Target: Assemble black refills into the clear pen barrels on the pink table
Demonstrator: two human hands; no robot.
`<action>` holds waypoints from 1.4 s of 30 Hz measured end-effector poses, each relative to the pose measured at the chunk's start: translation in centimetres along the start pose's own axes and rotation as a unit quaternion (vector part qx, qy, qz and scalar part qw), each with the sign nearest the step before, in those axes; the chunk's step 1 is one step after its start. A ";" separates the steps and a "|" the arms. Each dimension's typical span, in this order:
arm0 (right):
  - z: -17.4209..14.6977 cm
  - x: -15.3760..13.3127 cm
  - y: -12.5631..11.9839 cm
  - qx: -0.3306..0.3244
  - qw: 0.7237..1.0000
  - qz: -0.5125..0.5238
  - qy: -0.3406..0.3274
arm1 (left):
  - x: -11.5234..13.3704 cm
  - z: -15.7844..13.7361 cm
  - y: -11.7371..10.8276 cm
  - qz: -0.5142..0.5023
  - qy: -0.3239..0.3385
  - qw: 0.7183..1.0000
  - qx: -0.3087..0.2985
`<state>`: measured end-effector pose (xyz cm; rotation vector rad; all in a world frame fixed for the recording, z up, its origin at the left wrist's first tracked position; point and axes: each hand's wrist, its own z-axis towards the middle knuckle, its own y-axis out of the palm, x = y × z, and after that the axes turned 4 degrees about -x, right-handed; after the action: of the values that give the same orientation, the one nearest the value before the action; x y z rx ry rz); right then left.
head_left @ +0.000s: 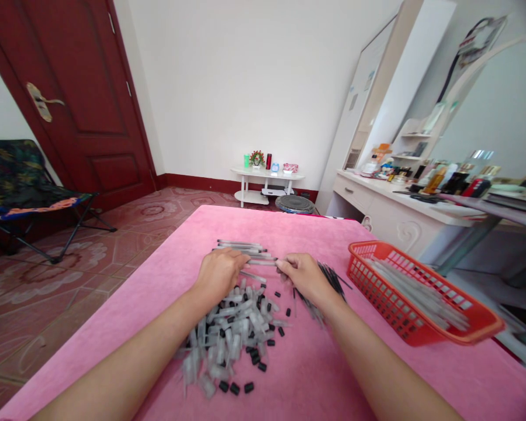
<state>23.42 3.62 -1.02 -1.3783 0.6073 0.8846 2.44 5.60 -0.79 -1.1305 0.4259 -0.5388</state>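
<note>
- Pink cloth-topped table (315, 368), white-walled rm.
- L hand (221, 270) & R hand (304, 275) apart, pinching opp. ends of slim translucent plastic tube (263, 262), mid-tbl.
- Prob. done: short row of similar dark-tipped tubes (239, 244) beyond.
- Prob. left: big pile of frosted plastic pcs (245, 327), loose black caps (235, 388).

1. Illumination was bright and even across the white wall (245, 88) and pink tabletop (232, 218).
2. Shadows were soft; the recess beneath the dresser (397, 219) rendered dark.
3. Small highlights glinted on the silver bottle caps (482, 155).
4. Wide-angle distortion stretched objects toward the side edges.
5. Slight blur softened the pile of plastic parts (245, 326).
</note>
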 end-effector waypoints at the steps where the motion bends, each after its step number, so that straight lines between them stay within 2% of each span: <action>1: 0.0 0.0 0.0 0.005 1.000 -0.007 -0.010 | 0.0 0.0 0.0 0.000 0.000 1.000 0.000; 4: 0.0 0.2 0.2 0.029 0.999 0.009 -0.034 | -0.1 0.0 0.0 0.000 -0.003 1.000 -0.001; 9: 0.0 0.4 0.3 0.005 1.000 0.016 -0.006 | -0.2 0.0 0.1 0.004 -0.004 1.000 -0.001; 11: 0.0 0.3 0.2 0.006 1.000 -0.005 -0.018 | -0.2 0.0 0.1 0.002 0.003 1.000 -0.004; 23: 0.2 0.9 -0.1 0.069 0.993 -0.024 -0.090 | 0.3 0.1 0.3 0.008 -0.003 0.999 -0.053; 28: 0.0 0.5 -1.2 0.110 0.982 -0.093 -0.120 | -0.2 0.1 0.4 -0.003 -0.027 0.998 -0.062; 31: 0.1 0.5 -1.4 0.127 0.983 -0.078 -0.111 | -0.6 0.2 0.3 -0.018 -0.051 0.996 -0.067; 34: 0.0 0.6 -0.6 0.081 0.993 -0.029 -0.086 | -0.7 0.3 0.4 -0.018 -0.061 0.996 -0.056; 38: -0.3 0.7 1.2 -0.046 0.997 -0.010 -0.062 | -0.5 0.2 0.6 0.007 -0.063 0.997 -0.045; 40: -0.4 0.6 1.7 -0.048 0.997 0.002 -0.061 | -0.4 0.2 0.5 0.012 -0.050 0.998 -0.039; 42: -0.4 0.4 1.9 -0.013 0.997 0.044 -0.054 | -0.4 0.2 0.4 0.010 -0.025 0.999 -0.026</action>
<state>22.11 3.26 -2.50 -1.3263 0.5792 1.0340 2.34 6.10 -1.09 -1.1866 0.4093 -0.4841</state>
